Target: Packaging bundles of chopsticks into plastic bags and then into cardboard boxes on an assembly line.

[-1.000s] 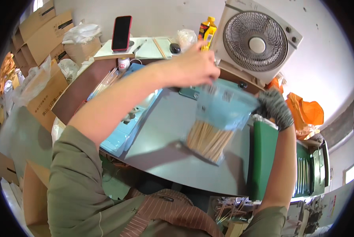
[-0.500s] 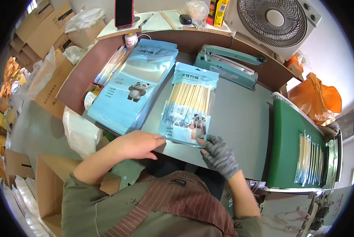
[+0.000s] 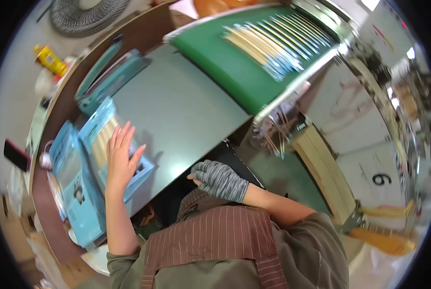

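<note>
A clear and light-blue bag of bamboo chopsticks [image 3: 100,139] lies on the grey table [image 3: 191,103]. My bare left hand [image 3: 121,156] is over its right side, fingers spread. Whether the palm touches the bag, I cannot tell. Left of the bag rests a stack of light-blue printed bags [image 3: 88,212] with a panda picture. My right hand [image 3: 220,180], in a grey striped fingerless glove, hovers by the table's front edge in front of my apron. Its fingers are curled together, and nothing shows in them.
Behind the bag stands a teal bag sealer [image 3: 112,79]. A green conveyor belt [image 3: 210,62] adjoins the table on the right, carrying a row of wrapped chopsticks [image 3: 268,45]. Below it sit loose sticks [image 3: 275,132] and a wooden board [image 3: 323,173]. A fan [image 3: 88,17] is at the far left.
The view has turned right. My left hand has come over the chopstick bag, which lies closer to the stack. My right hand has let go of the bag and drawn back, fingers curled.
</note>
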A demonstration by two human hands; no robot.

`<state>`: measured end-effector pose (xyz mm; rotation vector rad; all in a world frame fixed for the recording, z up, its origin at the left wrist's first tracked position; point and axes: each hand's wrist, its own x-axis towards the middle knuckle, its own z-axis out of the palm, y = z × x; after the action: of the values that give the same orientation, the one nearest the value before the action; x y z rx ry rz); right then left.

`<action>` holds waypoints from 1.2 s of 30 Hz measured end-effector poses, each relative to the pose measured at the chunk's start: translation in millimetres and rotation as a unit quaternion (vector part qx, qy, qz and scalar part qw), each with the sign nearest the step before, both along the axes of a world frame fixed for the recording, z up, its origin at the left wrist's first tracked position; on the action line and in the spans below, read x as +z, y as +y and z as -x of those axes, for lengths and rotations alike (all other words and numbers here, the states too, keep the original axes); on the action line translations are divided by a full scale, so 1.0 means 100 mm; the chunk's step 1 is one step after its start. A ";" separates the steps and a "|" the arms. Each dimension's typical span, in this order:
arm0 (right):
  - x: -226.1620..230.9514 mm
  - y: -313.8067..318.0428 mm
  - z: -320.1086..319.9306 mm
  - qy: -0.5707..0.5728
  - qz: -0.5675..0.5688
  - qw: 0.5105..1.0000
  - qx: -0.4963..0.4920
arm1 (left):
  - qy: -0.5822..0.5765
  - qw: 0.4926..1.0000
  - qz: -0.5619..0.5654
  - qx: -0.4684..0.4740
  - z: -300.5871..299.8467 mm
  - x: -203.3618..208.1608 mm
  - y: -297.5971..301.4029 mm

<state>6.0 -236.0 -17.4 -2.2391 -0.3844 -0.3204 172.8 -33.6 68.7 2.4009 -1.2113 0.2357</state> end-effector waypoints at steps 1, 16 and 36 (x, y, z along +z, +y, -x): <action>-0.15 -0.13 0.10 -0.023 0.018 0.999 -0.040 | -0.021 0.994 -0.099 0.041 -0.09 -0.25 0.01; -3.65 -2.75 0.99 0.489 -0.106 0.597 -0.626 | 0.040 0.943 -0.312 -0.111 0.79 -0.55 -1.72; -4.86 -4.42 0.40 0.491 -0.280 0.394 -0.725 | 0.311 0.710 -0.629 0.056 -0.35 -1.21 -0.24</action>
<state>-33.9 -678.1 -503.8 -1.0381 2.0852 0.1163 208.2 -57.2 -52.5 3.0552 -0.9395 -1.7941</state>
